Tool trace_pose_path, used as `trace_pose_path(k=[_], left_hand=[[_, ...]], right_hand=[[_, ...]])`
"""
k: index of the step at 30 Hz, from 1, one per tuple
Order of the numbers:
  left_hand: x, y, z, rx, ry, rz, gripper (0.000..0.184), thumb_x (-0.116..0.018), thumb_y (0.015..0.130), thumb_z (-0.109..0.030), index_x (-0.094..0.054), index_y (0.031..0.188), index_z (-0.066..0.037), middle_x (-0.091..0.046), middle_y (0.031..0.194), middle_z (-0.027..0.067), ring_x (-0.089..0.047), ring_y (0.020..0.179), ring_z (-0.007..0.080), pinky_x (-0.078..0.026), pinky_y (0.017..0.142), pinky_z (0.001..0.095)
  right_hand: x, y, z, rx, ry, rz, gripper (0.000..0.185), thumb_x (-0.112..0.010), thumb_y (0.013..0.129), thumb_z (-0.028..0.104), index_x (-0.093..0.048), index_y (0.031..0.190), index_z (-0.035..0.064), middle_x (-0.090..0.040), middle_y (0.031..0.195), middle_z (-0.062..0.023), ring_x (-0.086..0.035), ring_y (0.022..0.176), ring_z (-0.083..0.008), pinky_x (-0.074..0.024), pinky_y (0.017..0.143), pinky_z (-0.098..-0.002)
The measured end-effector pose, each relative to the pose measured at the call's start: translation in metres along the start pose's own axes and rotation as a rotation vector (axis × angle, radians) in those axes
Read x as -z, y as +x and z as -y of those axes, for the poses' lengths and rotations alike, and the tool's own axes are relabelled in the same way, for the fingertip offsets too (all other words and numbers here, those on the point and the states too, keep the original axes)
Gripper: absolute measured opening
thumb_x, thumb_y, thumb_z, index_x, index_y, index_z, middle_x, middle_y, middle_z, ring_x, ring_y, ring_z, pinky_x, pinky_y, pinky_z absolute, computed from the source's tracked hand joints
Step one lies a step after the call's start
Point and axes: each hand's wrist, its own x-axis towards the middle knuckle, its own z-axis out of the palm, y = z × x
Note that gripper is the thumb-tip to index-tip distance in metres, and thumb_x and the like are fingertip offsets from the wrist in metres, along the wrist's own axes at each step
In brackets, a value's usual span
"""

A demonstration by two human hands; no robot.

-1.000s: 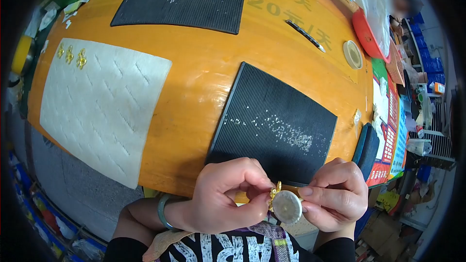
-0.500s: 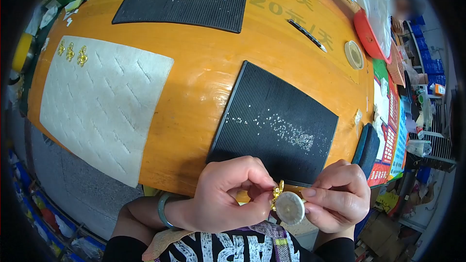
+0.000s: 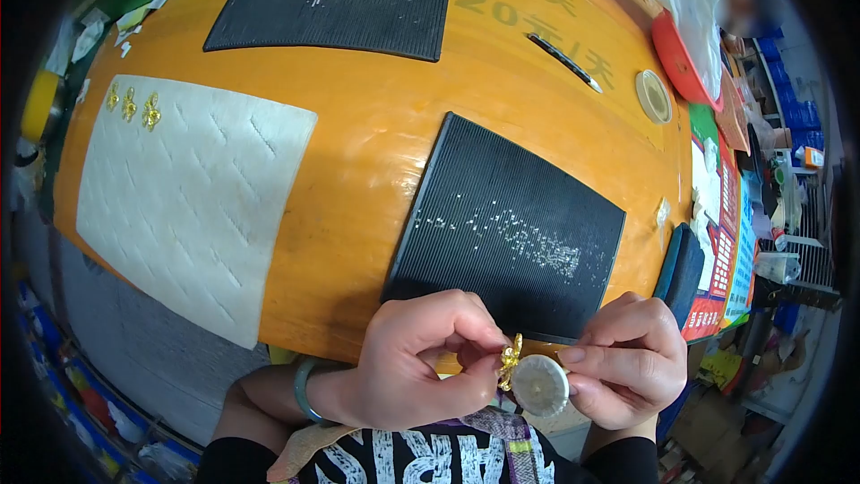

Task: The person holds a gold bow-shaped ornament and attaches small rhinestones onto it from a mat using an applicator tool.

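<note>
Between the thumb and fingertips of my left hand [image 3: 439, 358] is a small gold flower-like ornament [image 3: 510, 362]. My right hand [image 3: 632, 363] is closed in a pinch close beside it. A round whitish disc [image 3: 540, 386] sits at the right fingertips, its near face grey and speckled, almost touching the ornament. Whether a thin tool is also in the right pinch is too small to tell. Just beyond both hands lies a black ribbed mat [image 3: 475, 179] scattered with tiny shiny stones [image 3: 560, 258].
On the left, a white textured pad [image 3: 197, 206] carries several gold ornaments [image 3: 150, 111]. Another black ribbed mat [image 3: 260, 9] with small stones lies farther back. A black pen [image 3: 564, 63], a round lid [image 3: 654, 97] and a red basin [image 3: 676, 58] are at the right. Another person is at far right.
The view shifts slightly. The disc turns a little and moves slightly right with my right hand; my left hand keeps its hold on the ornament.
</note>
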Motion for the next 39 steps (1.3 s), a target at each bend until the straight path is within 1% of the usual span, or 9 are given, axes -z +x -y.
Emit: trace_pose_path(k=[6, 8, 15, 18, 20, 27, 30, 36, 39], left_hand=[[0.003, -0.001, -0.003, 0.044, -0.047, 0.046, 0.016, -0.053, 0.074, 0.012, -0.052, 0.089, 0.008, -0.055, 0.083, 0.0124, -0.057, 0.069, 0.0105, -0.048, 0.060, 0.0202], [0.007, 0.001, -0.006, 0.077, -0.040, 0.135, 0.014, -0.048, 0.076, 0.012, -0.045, 0.089, 0.009, -0.052, 0.082, 0.0194, -0.060, 0.064, 0.0184, -0.053, 0.058, 0.0252], [0.005, 0.002, -0.012, 0.163, 0.035, 0.126, 0.011, -0.048, 0.078, 0.009, -0.045, 0.088, 0.009, -0.054, 0.080, 0.0213, -0.060, 0.061, 0.0192, -0.054, 0.056, 0.0274], [0.006, 0.001, -0.010, 0.160, 0.090, 0.140, 0.010, -0.047, 0.077, 0.009, -0.045, 0.087, 0.008, -0.054, 0.080, 0.0204, -0.060, 0.059, 0.0186, -0.053, 0.055, 0.0271], [0.009, -0.001, -0.006, 0.094, -0.068, 0.159, 0.019, -0.047, 0.078, 0.012, -0.049, 0.097, 0.011, -0.052, 0.090, 0.0199, -0.060, 0.071, 0.0175, -0.053, 0.063, 0.0244], [0.008, -0.001, -0.009, 0.129, -0.071, 0.136, 0.016, -0.047, 0.078, 0.012, -0.048, 0.094, 0.011, -0.052, 0.089, 0.0194, -0.060, 0.072, 0.0177, -0.054, 0.063, 0.0247], [0.008, -0.001, -0.011, 0.169, -0.078, 0.128, 0.015, -0.047, 0.078, 0.012, -0.047, 0.093, 0.011, -0.052, 0.088, 0.0192, -0.060, 0.071, 0.0178, -0.054, 0.064, 0.0254], [0.007, 0.000, -0.007, 0.148, -0.063, 0.160, 0.015, -0.045, 0.079, 0.010, -0.045, 0.095, 0.009, -0.052, 0.089, 0.0206, -0.060, 0.071, 0.0191, -0.054, 0.062, 0.0262], [0.003, 0.000, -0.009, 0.151, 0.075, 0.049, 0.010, -0.041, 0.078, 0.012, -0.042, 0.086, 0.006, -0.053, 0.076, 0.0200, -0.059, 0.056, 0.0203, -0.053, 0.050, 0.0277]], right_hand=[[0.003, 0.000, -0.002, -0.045, 0.065, -0.044, 0.021, -0.073, 0.061, 0.006, -0.065, 0.080, -0.0008, -0.050, 0.072, -0.0080, -0.052, 0.056, -0.0157, -0.0410, 0.047, -0.0238], [0.007, -0.002, -0.004, -0.087, 0.070, -0.109, 0.019, -0.072, 0.061, 0.005, -0.064, 0.078, -0.0006, -0.053, 0.070, -0.0082, -0.053, 0.056, -0.0156, -0.0414, 0.048, -0.0235], [0.014, -0.006, -0.013, -0.180, 0.087, -0.158, 0.017, -0.071, 0.063, 0.006, -0.065, 0.078, -0.0010, -0.056, 0.073, -0.0096, -0.053, 0.059, -0.0154, -0.0420, 0.049, -0.0229], [0.012, -0.007, -0.015, -0.132, 0.171, -0.023, 0.014, -0.068, 0.067, 0.004, -0.065, 0.080, -0.0009, -0.054, 0.072, -0.0088, -0.052, 0.059, -0.0152, -0.0403, 0.049, -0.0231], [0.011, -0.006, -0.015, -0.123, 0.178, -0.015, 0.014, -0.068, 0.067, 0.004, -0.065, 0.080, -0.0009, -0.054, 0.072, -0.0088, -0.052, 0.059, -0.0153, -0.0402, 0.049, -0.0231], [0.010, 0.000, -0.018, -0.078, 0.170, 0.042, 0.013, -0.068, 0.067, 0.004, -0.065, 0.079, -0.0008, -0.055, 0.072, -0.0086, -0.053, 0.061, -0.0158, -0.0409, 0.050, -0.0242], [0.019, -0.003, -0.028, -0.117, 0.017, -0.109, 0.012, -0.068, 0.067, 0.003, -0.063, 0.077, -0.0009, -0.057, 0.073, -0.0082, -0.053, 0.063, -0.0167, -0.0420, 0.053, -0.0258], [0.026, -0.004, -0.066, -0.334, -0.170, -0.248, 0.007, -0.063, 0.071, 0.001, -0.060, 0.077, -0.0017, -0.054, 0.074, -0.0075, -0.053, 0.070, -0.0172, -0.0418, 0.063, -0.0257], [0.024, -0.006, -0.073, -0.351, -0.199, -0.215, 0.007, -0.063, 0.071, 0.001, -0.060, 0.077, -0.0018, -0.054, 0.074, -0.0075, -0.053, 0.070, -0.0169, -0.0427, 0.062, -0.0259]])
